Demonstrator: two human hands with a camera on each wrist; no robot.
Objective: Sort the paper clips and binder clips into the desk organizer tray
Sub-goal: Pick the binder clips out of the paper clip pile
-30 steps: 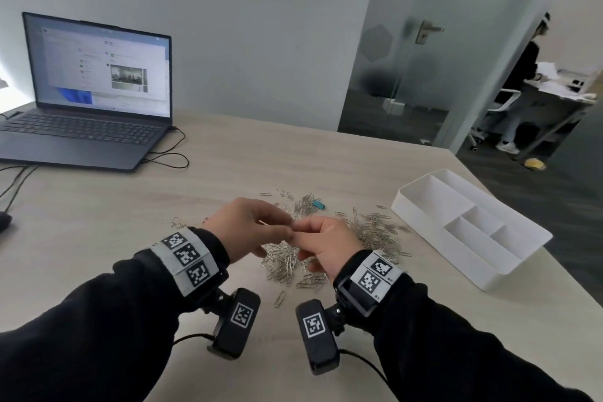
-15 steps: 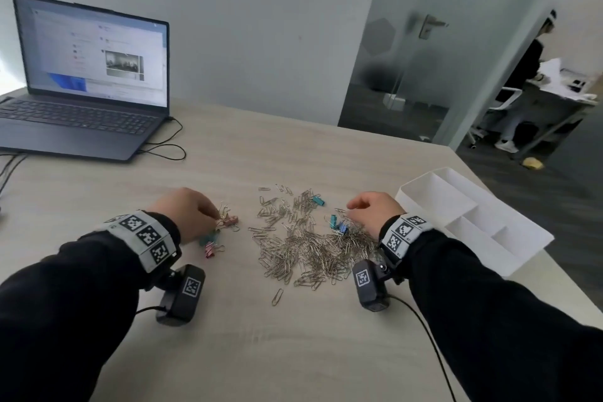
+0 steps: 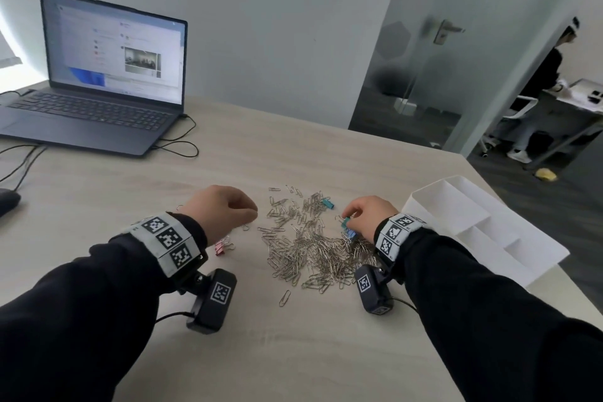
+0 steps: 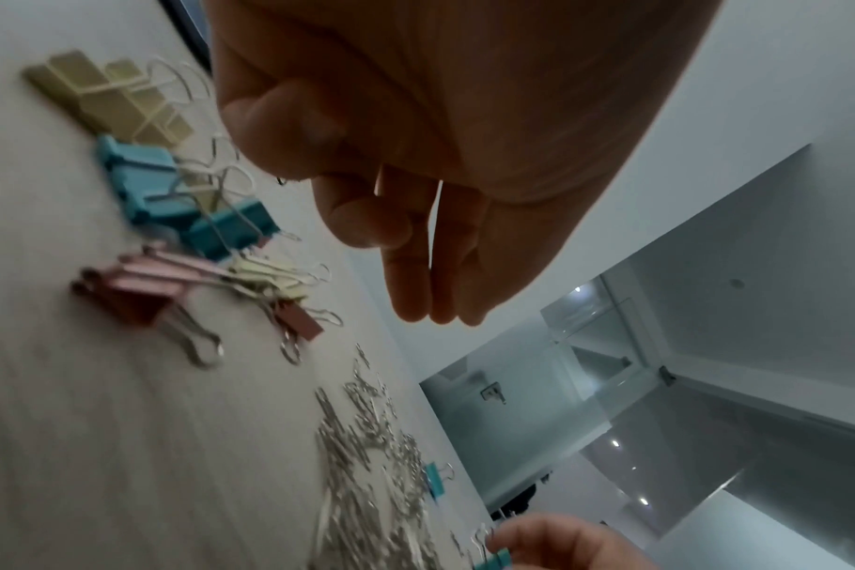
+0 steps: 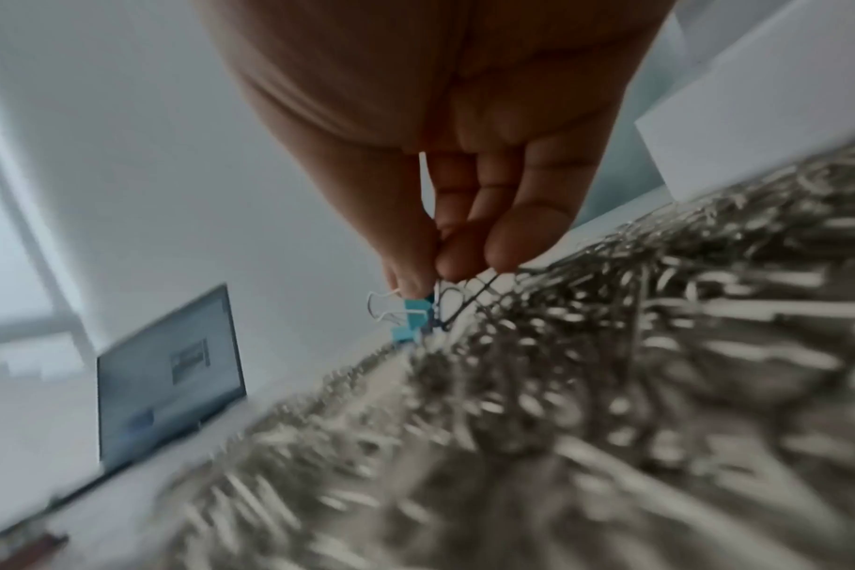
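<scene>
A heap of silver paper clips (image 3: 313, 248) lies mid-table between my hands. My right hand (image 3: 350, 222) pinches a teal binder clip (image 3: 346, 224) at the heap's right edge; the right wrist view shows thumb and fingertips (image 5: 503, 247) closed on the clip (image 5: 413, 312). My left hand (image 3: 251, 209) hovers left of the heap with loose fingers (image 4: 411, 293) and holds nothing. Under it lie several binder clips: yellow (image 4: 108, 96), teal (image 4: 142, 181) and pink (image 4: 132, 293). Only a pink one (image 3: 222, 246) shows in the head view. The white organizer tray (image 3: 424, 206) stands at the right with no clips showing in it.
Another teal binder clip (image 3: 328, 204) lies at the heap's far edge. An open laptop (image 3: 98, 91) with cables (image 3: 176, 147) sits at the far left. The table's right edge runs just behind the tray. A person (image 3: 538, 91) sits beyond the glass door.
My hands, together over the heap a second ago, have parted. The left went left to the binder clips and now hangs above them; the right went right and pinched the teal clip.
</scene>
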